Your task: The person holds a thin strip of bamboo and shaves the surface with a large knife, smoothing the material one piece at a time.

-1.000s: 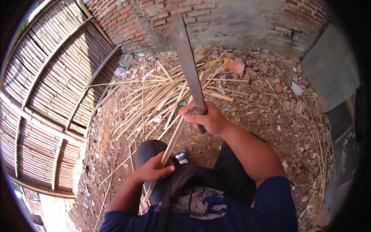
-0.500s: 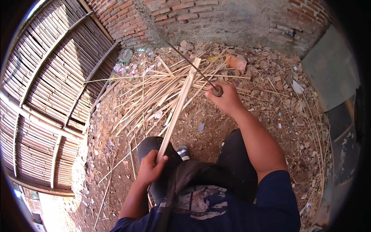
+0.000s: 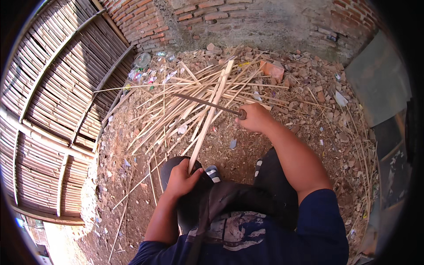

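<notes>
My left hand [image 3: 183, 178] is closed around the near end of a long pale bamboo strip [image 3: 210, 112], at my left knee. The strip slants up and away over a heap of similar strips [image 3: 176, 108] on the ground. In my right hand [image 3: 255, 117] is the handle of a long, dark-bladed knife [image 3: 201, 101]. Its blade points left and crosses the strip about midway along; whether it touches the strip I cannot tell. The fingers of my right hand are wrapped round the handle.
Beyond the heap stands a brick wall [image 3: 247, 26], with rubble and an orange brick piece [image 3: 272, 70] before it. A bamboo slat panel [image 3: 57, 88] rises at left. At right leans a grey sheet [image 3: 377, 79]. Long thin strips lie along the right side.
The knife has swung down from pointing away to lying leftward across the strip, nearer to me. My right hand has dropped slightly; my left hand and the strip have shifted a little rightward.
</notes>
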A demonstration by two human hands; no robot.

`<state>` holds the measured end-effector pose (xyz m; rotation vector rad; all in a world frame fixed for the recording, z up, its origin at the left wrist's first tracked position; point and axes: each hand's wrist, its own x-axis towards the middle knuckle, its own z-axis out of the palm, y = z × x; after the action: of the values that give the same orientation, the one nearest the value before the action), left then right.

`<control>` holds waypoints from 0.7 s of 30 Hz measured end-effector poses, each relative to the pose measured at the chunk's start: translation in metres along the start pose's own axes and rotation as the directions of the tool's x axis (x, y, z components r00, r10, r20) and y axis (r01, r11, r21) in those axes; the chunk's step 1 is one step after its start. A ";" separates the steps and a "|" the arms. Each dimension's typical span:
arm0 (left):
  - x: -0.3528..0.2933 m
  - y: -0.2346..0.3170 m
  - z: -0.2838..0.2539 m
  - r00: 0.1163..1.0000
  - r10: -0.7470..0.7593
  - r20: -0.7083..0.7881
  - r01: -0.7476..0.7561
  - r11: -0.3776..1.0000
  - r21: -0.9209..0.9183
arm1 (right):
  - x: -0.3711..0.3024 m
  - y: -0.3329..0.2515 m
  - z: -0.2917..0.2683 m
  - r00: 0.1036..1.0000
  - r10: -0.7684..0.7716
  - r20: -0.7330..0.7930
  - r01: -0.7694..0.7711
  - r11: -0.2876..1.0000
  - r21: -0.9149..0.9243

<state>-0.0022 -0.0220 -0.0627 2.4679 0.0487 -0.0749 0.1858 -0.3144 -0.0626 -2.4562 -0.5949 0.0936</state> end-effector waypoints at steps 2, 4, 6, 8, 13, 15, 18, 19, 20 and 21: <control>0.001 0.002 0.001 1.000 -0.007 0.007 0.007 1.000 -0.028 | 0.002 -0.001 0.002 0.998 0.050 -0.038 -0.049 0.998 0.030; -0.001 -0.002 0.003 1.000 -0.008 -0.012 0.008 1.000 -0.015 | -0.004 -0.018 0.016 0.992 -0.128 -0.006 0.127 0.988 -0.092; -0.003 -0.004 0.006 0.999 0.018 -0.034 -0.017 0.999 0.029 | -0.010 -0.036 0.023 0.964 -0.231 0.134 0.258 0.932 -0.255; -0.006 -0.002 0.008 0.996 0.071 -0.056 -0.065 0.992 0.107 | -0.006 -0.033 0.014 0.987 -0.133 0.087 0.149 0.962 -0.227; -0.007 0.002 0.011 0.999 0.048 -0.025 -0.043 0.986 0.162 | 0.012 0.021 -0.004 0.981 0.158 -0.110 -0.159 0.987 -0.003; -0.006 0.002 0.012 0.999 0.043 -0.024 -0.038 0.984 0.176 | 0.002 0.004 -0.011 0.992 0.108 -0.059 -0.113 0.990 -0.082; -0.008 0.001 0.014 0.998 0.056 -0.041 -0.048 0.985 0.166 | -0.011 -0.021 0.012 0.971 -0.205 0.125 0.232 0.934 -0.272; -0.009 0.000 0.014 0.997 0.061 -0.048 -0.053 0.987 0.150 | -0.011 -0.022 0.011 0.968 -0.200 0.151 0.236 0.932 -0.275; -0.010 -0.001 0.014 0.996 0.065 -0.057 -0.056 0.989 0.135 | -0.009 -0.024 0.008 0.964 -0.197 0.177 0.241 0.930 -0.277; -0.011 -0.001 0.012 0.998 0.055 -0.035 -0.051 0.991 0.122 | -0.008 -0.024 0.006 0.961 -0.187 0.203 0.239 0.931 -0.275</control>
<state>-0.0136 -0.0295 -0.0721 2.5906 -0.0051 -0.0077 0.1680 -0.2971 -0.0546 -2.6698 -1.0158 0.1403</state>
